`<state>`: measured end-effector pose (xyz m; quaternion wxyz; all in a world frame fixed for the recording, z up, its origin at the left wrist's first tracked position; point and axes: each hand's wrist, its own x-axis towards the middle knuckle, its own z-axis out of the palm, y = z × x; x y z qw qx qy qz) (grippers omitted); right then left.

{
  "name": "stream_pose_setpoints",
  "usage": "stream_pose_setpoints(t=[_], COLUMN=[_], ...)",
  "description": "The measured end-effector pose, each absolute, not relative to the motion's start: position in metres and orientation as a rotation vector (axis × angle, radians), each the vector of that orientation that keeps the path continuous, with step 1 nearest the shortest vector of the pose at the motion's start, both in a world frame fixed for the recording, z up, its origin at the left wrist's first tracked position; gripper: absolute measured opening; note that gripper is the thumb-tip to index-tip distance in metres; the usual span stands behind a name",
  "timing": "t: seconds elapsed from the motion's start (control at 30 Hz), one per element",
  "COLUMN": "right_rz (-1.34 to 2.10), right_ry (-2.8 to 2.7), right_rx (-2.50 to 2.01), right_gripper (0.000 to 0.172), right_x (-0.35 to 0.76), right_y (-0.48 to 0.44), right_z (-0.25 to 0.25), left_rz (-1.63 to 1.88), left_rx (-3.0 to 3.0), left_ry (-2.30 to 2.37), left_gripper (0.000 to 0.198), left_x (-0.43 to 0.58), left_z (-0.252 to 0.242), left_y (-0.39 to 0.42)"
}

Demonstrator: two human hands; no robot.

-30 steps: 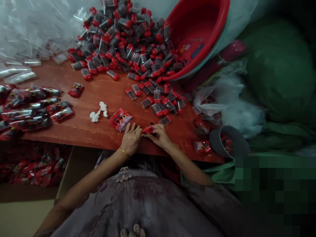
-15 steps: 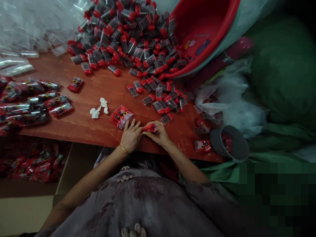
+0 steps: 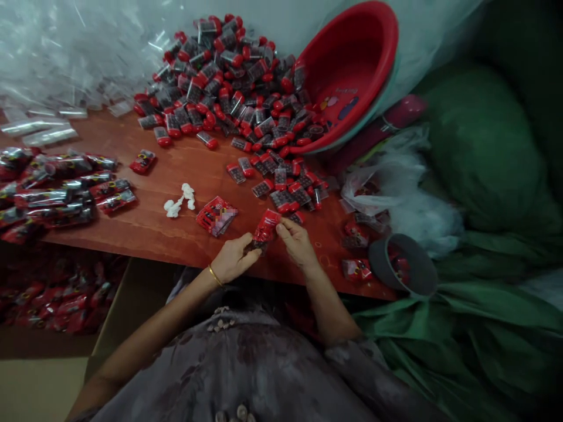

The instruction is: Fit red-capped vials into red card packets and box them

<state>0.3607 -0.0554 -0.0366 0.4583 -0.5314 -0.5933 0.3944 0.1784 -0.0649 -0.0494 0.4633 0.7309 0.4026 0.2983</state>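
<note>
A small red printed packet (image 3: 267,225) is held up over the front of the table, dark at its lower end. My left hand (image 3: 234,258) pinches that dark lower end between thumb and fingers. On the other side, my right hand (image 3: 299,243) grips the packet's upper right edge with thumb and forefinger. Just left of it lies a fanned stack of flat red printed sleeves (image 3: 215,215). Small clear containers with red caps and dark contents (image 3: 284,199) lie behind my hands.
A large heap of red-capped containers (image 3: 229,88) spills from a tilted red basin (image 3: 387,35). Finished-looking red packets (image 3: 48,196) pile up at left. White crumpled scraps (image 3: 173,206) lie mid-table. A grey cup (image 3: 380,264) stands at the right edge, near plastic bags (image 3: 409,193).
My left hand has moved from beside the sleeve stack to the packet's lower end and closed on it. The packet is now raised more upright, its red face showing. The view has shifted slightly.
</note>
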Motion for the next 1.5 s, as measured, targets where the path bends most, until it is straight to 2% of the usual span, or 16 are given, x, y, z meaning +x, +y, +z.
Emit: stream_pose_setpoints(t=[0.07,0.2,0.47,0.73,0.87,1.0,1.17,1.23,1.37,1.5], right_rz=[1.031,0.929,0.696,1.286,1.396,1.28,1.029,0.893,0.579,0.536], right_ry=[-1.349,-1.204,-1.32,-1.394,-1.328,-1.315,-1.332,-1.342,-1.363,-1.491], right_rx=[-1.332,-1.399,-1.469,-1.368,-1.382,-1.446,-1.495,-1.498,-1.494,-1.407], right_gripper=[0.03,0.042,0.041,0.038,0.037,0.038,0.038,0.04,0.04,0.026], right_x=[0.356,0.342,0.306,0.318,0.323,0.318,0.307,0.304,0.304,0.316], right_y=[-0.052,-0.042,-0.016,-0.013,-0.019,-0.029,-0.038,-0.04,-0.043,-0.042], right_z=[-0.038,-0.054,-0.059,-0.041,-0.036,-0.034,-0.038,-0.043,-0.056,-0.056], left_rz=[0.691,0.597,0.612,0.449,0.637,0.921,0.82,0.806,0.878,0.786], left_rx=[1.593,1.153,0.98,0.975,0.967,0.969,0.837,0.926,1.309,1.514], left_ry=[0.95,0.901,1.043,0.849,0.895,1.103,1.012,1.014,1.158,1.212], left_gripper=[0.015,0.016,0.018,0.015,0.013,0.021,0.05,0.048,0.031,0.026], left_x=[0.179,0.178,0.159,0.146,0.154,0.168,0.179,0.18,0.175,0.164], left_z=[-0.046,-0.048,-0.041,-0.045,-0.055,-0.06,-0.057,-0.055,-0.053,-0.05], left_y=[-0.068,-0.072,-0.063,-0.059,-0.055,-0.059,-0.072,-0.073,-0.067,-0.057])
